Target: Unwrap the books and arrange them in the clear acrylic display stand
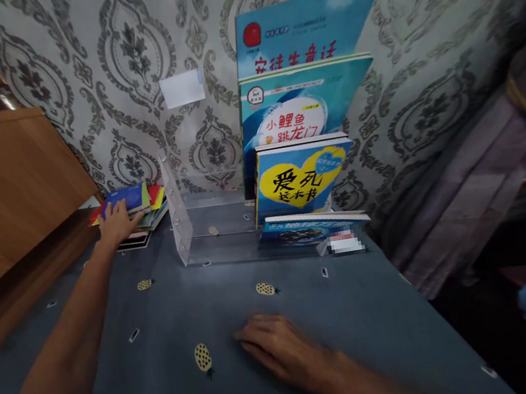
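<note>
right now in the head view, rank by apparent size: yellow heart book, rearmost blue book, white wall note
1. rearmost blue book, though partly covered
2. yellow heart book, nearer the camera, so true gap unsure
3. white wall note

blue table (pixel 311 309): books (pixel 137 207), clear rack (pixel 181 220)

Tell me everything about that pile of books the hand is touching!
The pile of books is a low, untidy stack of thin paperbacks lying flat on the blue tablecloth, left of the clear plastic rack. The top cover is blue; green, yellow and red edges stick out beneath. The left hand rests open on its near corner.
</note>
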Motion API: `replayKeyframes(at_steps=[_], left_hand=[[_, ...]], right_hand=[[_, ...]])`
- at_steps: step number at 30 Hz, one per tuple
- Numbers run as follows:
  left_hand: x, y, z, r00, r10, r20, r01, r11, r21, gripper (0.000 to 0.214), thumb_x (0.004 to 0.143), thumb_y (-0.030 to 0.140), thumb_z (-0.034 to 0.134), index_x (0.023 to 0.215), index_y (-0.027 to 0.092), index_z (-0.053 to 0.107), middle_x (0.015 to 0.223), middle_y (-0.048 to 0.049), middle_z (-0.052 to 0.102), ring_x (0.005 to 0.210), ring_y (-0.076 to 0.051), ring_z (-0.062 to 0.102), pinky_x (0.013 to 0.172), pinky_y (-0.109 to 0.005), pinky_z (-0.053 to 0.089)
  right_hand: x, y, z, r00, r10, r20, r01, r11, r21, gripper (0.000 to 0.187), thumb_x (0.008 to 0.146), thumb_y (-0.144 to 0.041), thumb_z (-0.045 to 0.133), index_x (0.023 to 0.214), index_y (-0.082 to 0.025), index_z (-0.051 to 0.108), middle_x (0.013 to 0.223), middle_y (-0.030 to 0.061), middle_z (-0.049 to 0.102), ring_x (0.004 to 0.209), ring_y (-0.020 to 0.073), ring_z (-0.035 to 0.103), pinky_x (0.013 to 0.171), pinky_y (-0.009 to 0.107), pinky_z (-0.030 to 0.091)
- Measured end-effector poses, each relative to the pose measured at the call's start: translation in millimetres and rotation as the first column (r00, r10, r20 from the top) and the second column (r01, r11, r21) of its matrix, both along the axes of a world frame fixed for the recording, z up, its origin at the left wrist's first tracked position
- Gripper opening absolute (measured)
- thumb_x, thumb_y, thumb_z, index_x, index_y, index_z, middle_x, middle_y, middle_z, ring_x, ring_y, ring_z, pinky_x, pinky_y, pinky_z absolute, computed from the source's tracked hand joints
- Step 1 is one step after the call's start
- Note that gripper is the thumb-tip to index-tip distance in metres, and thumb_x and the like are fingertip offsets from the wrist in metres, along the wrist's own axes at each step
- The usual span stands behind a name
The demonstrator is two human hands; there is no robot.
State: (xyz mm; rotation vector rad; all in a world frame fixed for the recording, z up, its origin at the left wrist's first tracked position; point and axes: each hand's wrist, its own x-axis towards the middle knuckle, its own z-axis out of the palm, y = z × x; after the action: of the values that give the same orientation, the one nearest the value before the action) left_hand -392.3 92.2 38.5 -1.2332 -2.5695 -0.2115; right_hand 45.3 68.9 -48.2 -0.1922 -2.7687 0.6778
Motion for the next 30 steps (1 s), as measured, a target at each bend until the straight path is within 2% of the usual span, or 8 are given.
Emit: replayKeyframes(at_steps=[3, 6, 11, 16, 19, 23, 27, 30], left_hand=[[-7.3, -0.6, 1.9, 1.0, -0.008, -0.002, 0.008, 0.998, -0.064, 0.072, 0.098, 0.054, 0.039, 0.15, 0.006, 0.033, 0.151, -0.028, 0.044, 0.145, -0.041, 0.033, 0.112, -0.067, 0.028], [-9.4, -8.8, 3.4, 0.995, -0.079, -0.059, 0.074, 0.993, -0.092, 0.068, 0.099, 0.052, 0.041, 0.148, 0.006, 0.036, 0.146, -0.0269, 0.05, 0.136, -0.041, 0.044, 0.108, -0.066, 0.033], [-6.1, -20.5, 7.9, 0.978, -0.143, -0.149, 0.116, 0.978, -0.174, 0.047, 0.101, 0.032, 0.04, 0.14, 0.009, 0.048, 0.138, -0.0215, 0.058, 0.127, -0.037, 0.053, 0.101, -0.051, 0.045], [3.9, -25.6, 14.2, 0.948, -0.201, -0.248, 0.134, 0.955, -0.264, 0.043, 0.097, 0.015, 0.031, 0.129, 0.01, 0.059, 0.122, -0.0219, 0.063, 0.114, -0.036, 0.061, 0.09, -0.048, 0.049], [16.0, -32.3, 15.0, 0.935, -0.223, -0.274, 0.143, 0.949, -0.282, 0.04, 0.094, 0.012, 0.032, 0.12, 0.009, 0.062, 0.119, -0.022, 0.064, 0.113, -0.036, 0.061, 0.088, -0.045, 0.049], [41.5, -46.4, 8.7, 0.93, -0.219, -0.294, 0.133, 0.949, -0.286, 0.039, 0.093, 0.009, 0.031, 0.12, 0.006, 0.059, 0.117, -0.0229, 0.064, 0.111, -0.035, 0.06, 0.086, -0.043, 0.051], [73.2, -62.6, -2.6, 0.948, -0.222, -0.228, 0.152, 0.946, -0.287, 0.04, 0.091, 0.006, 0.032, 0.119, 0.007, 0.059, 0.122, -0.0236, 0.063, 0.119, -0.035, 0.058, 0.089, -0.043, 0.051], [98.5, -75.8, -11.9, 0.965, -0.212, -0.154, 0.151, 0.931, -0.332, 0.04, 0.09, 0.004, 0.033, 0.119, 0.007, 0.06, 0.126, -0.0242, 0.063, 0.122, -0.035, 0.057, 0.089, -0.044, 0.051]], right_hand=[[0.6, -1.3, -6.0, 0.997, -0.025, -0.077, 0.024, 1.0, -0.013, 0.019, 0.101, -0.017, 0.048, 0.106, -0.016, 0.066, 0.09, 0.0053, 0.071, 0.085, 0.0181, 0.066, 0.077, 0.028, 0.051], [0.6, -3.3, -8.0, 0.994, -0.032, -0.109, 0.032, 0.999, -0.003, 0.019, 0.102, -0.017, 0.048, 0.105, -0.016, 0.067, 0.089, 0.0053, 0.07, 0.085, 0.0184, 0.066, 0.08, 0.029, 0.052], [1.8, -4.3, -8.5, 0.994, -0.036, -0.101, 0.036, 0.999, -0.003, 0.02, 0.102, -0.017, 0.047, 0.109, -0.017, 0.066, 0.093, 0.0055, 0.07, 0.089, 0.0183, 0.066, 0.083, 0.029, 0.052], [2.8, -3.0, -8.1, 0.995, -0.031, -0.097, 0.03, 0.999, -0.019, 0.02, 0.102, -0.017, 0.048, 0.11, -0.016, 0.066, 0.094, 0.0061, 0.07, 0.088, 0.0179, 0.065, 0.082, 0.03, 0.052], [2.4, -2.3, -9.7, 0.995, -0.027, -0.091, 0.025, 0.999, -0.026, 0.021, 0.102, -0.018, 0.047, 0.11, -0.017, 0.067, 0.092, 0.006, 0.07, 0.087, 0.018, 0.065, 0.08, 0.029, 0.052], [1.8, -3.2, -10.8, 0.996, -0.04, -0.085, 0.038, 0.999, -0.033, 0.023, 0.103, -0.02, 0.045, 0.11, -0.017, 0.067, 0.094, 0.0061, 0.07, 0.089, 0.0183, 0.065, 0.082, 0.031, 0.052], [2.2, -4.5, -7.9, 0.994, -0.034, -0.1, 0.031, 0.999, -0.027, 0.023, 0.103, -0.02, 0.045, 0.11, -0.017, 0.067, 0.095, 0.0064, 0.071, 0.091, 0.0193, 0.066, 0.087, 0.033, 0.053], [2.1, -4.5, -6.7, 0.996, -0.025, -0.091, 0.023, 0.999, -0.022, 0.025, 0.104, -0.02, 0.044, 0.111, -0.017, 0.067, 0.096, 0.0068, 0.071, 0.091, 0.019, 0.066, 0.085, 0.032, 0.054]])
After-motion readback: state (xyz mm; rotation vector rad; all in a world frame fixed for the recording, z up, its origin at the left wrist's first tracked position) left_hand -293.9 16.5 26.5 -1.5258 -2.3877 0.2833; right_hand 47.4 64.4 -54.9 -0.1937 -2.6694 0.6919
